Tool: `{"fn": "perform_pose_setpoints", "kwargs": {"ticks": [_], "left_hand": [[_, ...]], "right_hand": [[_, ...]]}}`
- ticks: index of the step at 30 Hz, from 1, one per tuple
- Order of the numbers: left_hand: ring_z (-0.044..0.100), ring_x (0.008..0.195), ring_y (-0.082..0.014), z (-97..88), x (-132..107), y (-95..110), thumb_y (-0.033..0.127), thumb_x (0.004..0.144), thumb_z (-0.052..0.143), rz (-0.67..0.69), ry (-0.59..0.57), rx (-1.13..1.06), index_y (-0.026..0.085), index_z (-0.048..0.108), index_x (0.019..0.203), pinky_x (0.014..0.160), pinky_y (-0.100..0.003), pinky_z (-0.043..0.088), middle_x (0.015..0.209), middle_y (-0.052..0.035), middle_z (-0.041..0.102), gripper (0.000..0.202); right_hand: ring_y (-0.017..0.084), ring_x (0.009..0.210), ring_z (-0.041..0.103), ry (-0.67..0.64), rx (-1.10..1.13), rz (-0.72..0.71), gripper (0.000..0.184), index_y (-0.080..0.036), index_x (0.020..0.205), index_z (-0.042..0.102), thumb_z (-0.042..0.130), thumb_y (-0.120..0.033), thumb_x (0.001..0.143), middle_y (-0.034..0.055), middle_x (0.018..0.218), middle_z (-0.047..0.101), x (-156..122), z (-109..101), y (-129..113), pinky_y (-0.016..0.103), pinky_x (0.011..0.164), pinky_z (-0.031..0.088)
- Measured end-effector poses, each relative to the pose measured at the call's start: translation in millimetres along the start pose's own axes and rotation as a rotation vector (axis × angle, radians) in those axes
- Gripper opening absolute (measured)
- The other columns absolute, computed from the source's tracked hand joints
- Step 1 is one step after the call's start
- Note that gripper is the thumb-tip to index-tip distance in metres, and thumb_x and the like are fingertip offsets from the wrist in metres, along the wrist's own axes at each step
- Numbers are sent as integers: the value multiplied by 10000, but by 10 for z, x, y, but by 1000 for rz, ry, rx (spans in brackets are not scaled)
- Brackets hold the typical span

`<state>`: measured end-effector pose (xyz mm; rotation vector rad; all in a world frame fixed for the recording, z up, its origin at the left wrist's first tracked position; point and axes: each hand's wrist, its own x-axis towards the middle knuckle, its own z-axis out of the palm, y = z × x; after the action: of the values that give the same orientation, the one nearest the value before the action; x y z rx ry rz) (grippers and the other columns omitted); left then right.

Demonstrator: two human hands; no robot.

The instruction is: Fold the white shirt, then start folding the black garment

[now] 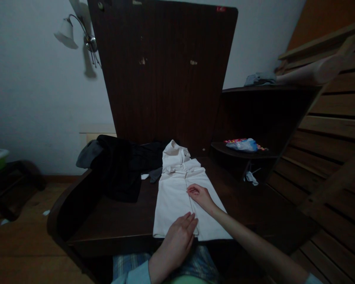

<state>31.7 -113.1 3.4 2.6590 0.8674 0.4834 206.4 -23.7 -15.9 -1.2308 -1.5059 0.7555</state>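
A white garment (173, 197), perhaps a shirt, lies lengthwise on the dark desk, its lower edge at the desk's front. A seam or opening runs up its middle, and the upper part is bunched in folds. My left hand (180, 236) rests on the cloth near the lower edge, fingers stretched out beside the middle line. Farther up, my right hand (200, 197) has its fingers pinched together at that line, where they appear to hold the cloth. The fingertips partly hide what they grip.
Dark clothes (121, 165) are heaped on the desk's left, with a white scrap (144, 176) beside them. A tall dark panel (168, 79) stands behind. At right, a corner shelf (245, 154) bears a plastic bag (244, 145); wooden slats (328, 154) flank it.
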Motion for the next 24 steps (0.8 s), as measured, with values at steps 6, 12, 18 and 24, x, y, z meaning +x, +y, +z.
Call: {"fn": "perform_pose_setpoints", "kwargs": {"ticks": [6, 12, 18, 24], "left_hand": [[434, 1163, -200, -71, -121, -177, 76, 698, 455, -55, 127, 5, 232, 367, 1273, 991, -383, 356, 1280, -46, 478, 603], [396, 1183, -247, -191, -313, -431, 94, 632, 491, -263, 207, -33, 186, 410, 1253, 1000, -424, 324, 1271, -81, 479, 633], [361, 1207, -243, -30, -385, -529, 70, 623, 448, -302, 278, -148, 147, 409, 1256, 1020, -440, 288, 1288, -103, 451, 639], [376, 1194, -233, -65, -486, -561, 52, 609, 413, -263, 340, -202, 190, 458, 1203, 1022, -450, 281, 1260, -71, 481, 611]], "right_hand": [[129, 648, 545, 13, -184, -155, 120, -180, 775, 580, 516, -230, 687, 20, 750, 603, -52, -13, -100, 274, 630, 456], [155, 752, 558, -77, -282, -289, 128, -194, 773, 606, 486, -239, 771, 40, 785, 604, -93, -11, -205, 288, 699, 450], [183, 890, 558, -308, -392, -368, 180, -191, 890, 628, 515, -296, 797, 76, 911, 626, -331, -54, -372, 326, 821, 434], [238, 1109, 476, -466, -489, -378, 444, -220, 1122, 562, 611, -409, 723, 93, 1169, 566, -911, -156, -440, 368, 952, 375]]}}
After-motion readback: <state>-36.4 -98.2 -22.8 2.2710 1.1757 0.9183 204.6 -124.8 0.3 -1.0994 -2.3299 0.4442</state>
